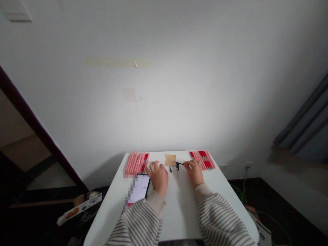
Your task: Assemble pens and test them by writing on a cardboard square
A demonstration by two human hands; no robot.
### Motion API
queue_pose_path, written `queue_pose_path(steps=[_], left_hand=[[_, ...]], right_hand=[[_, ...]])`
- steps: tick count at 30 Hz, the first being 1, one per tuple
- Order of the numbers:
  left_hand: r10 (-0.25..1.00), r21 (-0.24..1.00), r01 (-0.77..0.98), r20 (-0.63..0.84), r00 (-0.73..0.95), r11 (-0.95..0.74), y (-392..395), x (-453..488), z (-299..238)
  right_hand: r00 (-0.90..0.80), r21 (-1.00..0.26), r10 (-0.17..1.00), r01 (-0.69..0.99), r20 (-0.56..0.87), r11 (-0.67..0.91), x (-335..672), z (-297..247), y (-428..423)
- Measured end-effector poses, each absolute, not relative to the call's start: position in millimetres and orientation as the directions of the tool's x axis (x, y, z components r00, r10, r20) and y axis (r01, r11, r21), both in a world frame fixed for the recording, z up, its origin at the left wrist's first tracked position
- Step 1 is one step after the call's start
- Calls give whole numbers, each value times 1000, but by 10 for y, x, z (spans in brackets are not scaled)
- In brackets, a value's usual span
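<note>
The left hand lies palm down on the white tabletop, fingers loosely spread and slightly curled, holding nothing; its fingertips sit just beside the near end of a row of pink tubes laid side by side at the far left corner of the tabletop. A phone with a lit screen lies just to the left of that hand, close against the wrist side. The right hand is drawn together, thumb and forefinger pinching the end of a thin dark stick, which points left from the fingertips and runs level just above the surface. The stick's free end reaches the edge of a small tan card lying flat between the 2 hands at the far side. Just below the stick, 2 small black pieces rest on the tabletop, too small to tell their form. To the right of the right hand, touching or nearly touching its knuckles, lies a second group of red and pink tubes. Both forearms wear striped sleeves.
</note>
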State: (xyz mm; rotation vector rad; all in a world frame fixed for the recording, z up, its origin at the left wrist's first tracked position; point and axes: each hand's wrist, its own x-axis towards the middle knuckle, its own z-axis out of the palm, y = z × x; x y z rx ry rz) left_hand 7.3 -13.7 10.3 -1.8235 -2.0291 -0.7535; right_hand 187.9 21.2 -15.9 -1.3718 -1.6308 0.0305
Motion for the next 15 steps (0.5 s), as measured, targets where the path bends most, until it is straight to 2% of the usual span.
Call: queue_pose_path(steps=[15], left_hand=[[818,192,981,557,-142,39,-144,64,100]], right_hand=[[112,-581,770,725,628,369,1873,-129,194]])
